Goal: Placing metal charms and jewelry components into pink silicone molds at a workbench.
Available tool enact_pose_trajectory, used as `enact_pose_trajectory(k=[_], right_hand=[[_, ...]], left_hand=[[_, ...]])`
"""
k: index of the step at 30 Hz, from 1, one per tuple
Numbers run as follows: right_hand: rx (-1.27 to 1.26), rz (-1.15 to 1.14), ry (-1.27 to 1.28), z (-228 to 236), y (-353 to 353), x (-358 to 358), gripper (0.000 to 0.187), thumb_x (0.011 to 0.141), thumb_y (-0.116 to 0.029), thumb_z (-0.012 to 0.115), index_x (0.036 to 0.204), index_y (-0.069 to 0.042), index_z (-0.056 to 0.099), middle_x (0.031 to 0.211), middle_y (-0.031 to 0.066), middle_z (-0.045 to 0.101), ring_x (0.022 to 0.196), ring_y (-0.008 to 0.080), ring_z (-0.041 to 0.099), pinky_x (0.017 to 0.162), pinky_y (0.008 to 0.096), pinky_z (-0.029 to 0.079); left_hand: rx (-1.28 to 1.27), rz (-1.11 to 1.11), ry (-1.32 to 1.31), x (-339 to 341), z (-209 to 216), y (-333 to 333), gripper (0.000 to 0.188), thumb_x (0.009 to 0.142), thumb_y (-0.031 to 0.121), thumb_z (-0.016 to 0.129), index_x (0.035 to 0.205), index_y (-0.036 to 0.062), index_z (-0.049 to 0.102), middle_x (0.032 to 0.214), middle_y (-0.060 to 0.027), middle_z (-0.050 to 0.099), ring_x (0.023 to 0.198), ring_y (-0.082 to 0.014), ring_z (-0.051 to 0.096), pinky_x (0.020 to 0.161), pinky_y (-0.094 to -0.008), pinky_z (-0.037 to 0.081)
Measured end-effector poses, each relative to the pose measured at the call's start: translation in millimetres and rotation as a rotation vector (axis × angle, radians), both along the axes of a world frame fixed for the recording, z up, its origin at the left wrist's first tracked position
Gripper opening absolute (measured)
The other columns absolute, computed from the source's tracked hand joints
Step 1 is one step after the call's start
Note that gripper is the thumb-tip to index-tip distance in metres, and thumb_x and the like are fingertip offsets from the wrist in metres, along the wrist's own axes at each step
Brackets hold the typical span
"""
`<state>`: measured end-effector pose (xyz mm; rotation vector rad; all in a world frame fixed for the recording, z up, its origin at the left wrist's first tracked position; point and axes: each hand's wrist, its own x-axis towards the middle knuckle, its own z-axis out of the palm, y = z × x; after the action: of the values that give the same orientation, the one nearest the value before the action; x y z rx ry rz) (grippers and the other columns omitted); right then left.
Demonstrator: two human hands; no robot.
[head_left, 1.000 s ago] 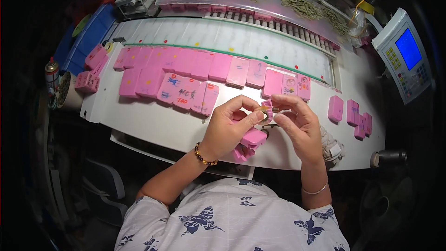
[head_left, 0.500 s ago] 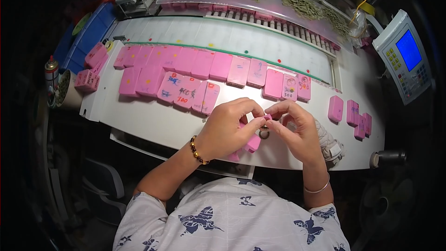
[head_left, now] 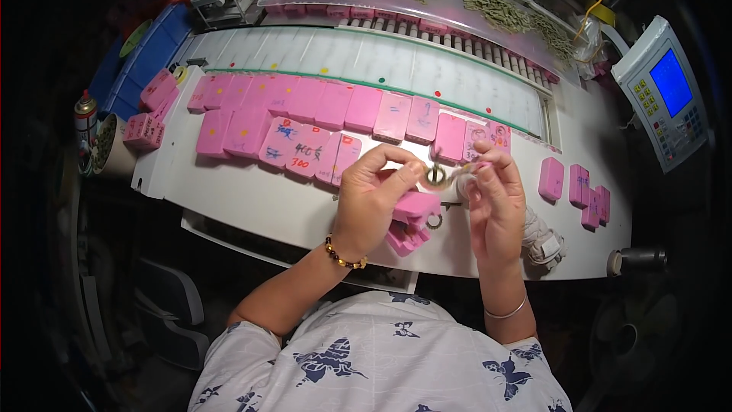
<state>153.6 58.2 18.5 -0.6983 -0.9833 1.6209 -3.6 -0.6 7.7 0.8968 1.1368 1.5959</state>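
Observation:
My left hand [head_left: 372, 197] is closed, thumb and forefinger pinched at the edge of a small dark greenish ring [head_left: 435, 176] with a pale centre. To its right, my right hand [head_left: 494, 202] is raised, thumb and fingers pinched on something small and partly pink; motion smears it, so its kind does not show. Under my left fingers a pink box [head_left: 418, 207] stands gaping on the table, dark bits inside. Beside that box lies a second dark ring [head_left: 434, 221], partly covered.
Rows of pink boxes [head_left: 309, 154] line the table before a moving white belt [head_left: 335, 53] with coloured dots. Behind it, a clear sheet [head_left: 423, 1] carries dried green pieces. A bundled white cloth [head_left: 540, 240] lies right; a control panel [head_left: 665, 91] stands far right.
My hands have drawn apart from a shared small pink piece, the right moving up and right. A ring now shows between them, and the gaping box is less covered. The belt's dots have shifted left.

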Motion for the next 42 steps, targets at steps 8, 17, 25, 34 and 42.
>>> enact_pose_trajectory(k=[8,17,25,34,42], right_hand=[[-0.295,0.316,0.271,1.8,3.0,10.5,0.020,0.100,-0.017,0.051,0.117,-0.006,0.054,0.090,0.0018,0.057,0.061,0.0015,0.046,0.045,0.0155,0.031],[0.041,0.215,-0.397,11.7,6.5,2.9,0.013,0.091,-0.012,0.065,0.101,-0.004,0.069,0.064,-0.0100,0.050,0.055,-0.0034,0.035,0.049,0.0157,0.023],[-0.228,0.071,-0.072,1.0,7.2,0.7,0.014,0.094,-0.013,0.060,0.102,-0.003,0.065,0.060,-0.0102,0.043,0.048,-0.0018,0.031,0.045,0.0151,0.025],[-0.314,0.050,0.107,-1.6,17.0,1.6,0.016,0.095,-0.014,0.060,0.107,-0.004,0.063,0.069,-0.0072,0.049,0.048,-0.0008,0.031,0.043,0.0155,0.025],[-0.195,0.009,0.067,-1.5,20.6,6.4,0.013,0.094,-0.012,0.061,0.104,-0.004,0.063,0.082,-0.0007,0.059,0.053,0.0015,0.040,0.046,0.0161,0.029]], left_hand=[[0.059,0.068,-0.202,1.2,1.1,5.2,0.007,0.094,0.008,0.060,0.094,0.0013,0.061,0.079,-0.0034,0.065,0.072,-0.0060,0.062,0.060,-0.0208,0.050],[0.058,-0.109,0.202,-1.5,3.5,2.2,0.004,0.092,0.000,0.059,0.096,-0.0013,0.060,0.090,-0.0052,0.065,0.082,-0.0097,0.065,0.071,-0.0228,0.053],[0.068,0.006,0.036,6.0,-6.7,-2.0,0.004,0.093,0.002,0.058,0.097,-0.0001,0.059,0.093,-0.0046,0.061,0.075,-0.0078,0.060,0.067,-0.0223,0.051],[-0.019,-0.107,0.148,7.9,-5.7,-12.7,0.002,0.091,0.002,0.060,0.092,-0.0001,0.060,0.086,-0.0018,0.062,0.075,-0.0048,0.059,0.067,-0.0202,0.048],[-0.053,-0.113,0.704,-11.4,-8.1,-7.3,0.011,0.090,0.010,0.064,0.090,-0.0008,0.063,0.081,-0.0010,0.062,0.067,-0.0043,0.058,0.061,-0.0209,0.048]])
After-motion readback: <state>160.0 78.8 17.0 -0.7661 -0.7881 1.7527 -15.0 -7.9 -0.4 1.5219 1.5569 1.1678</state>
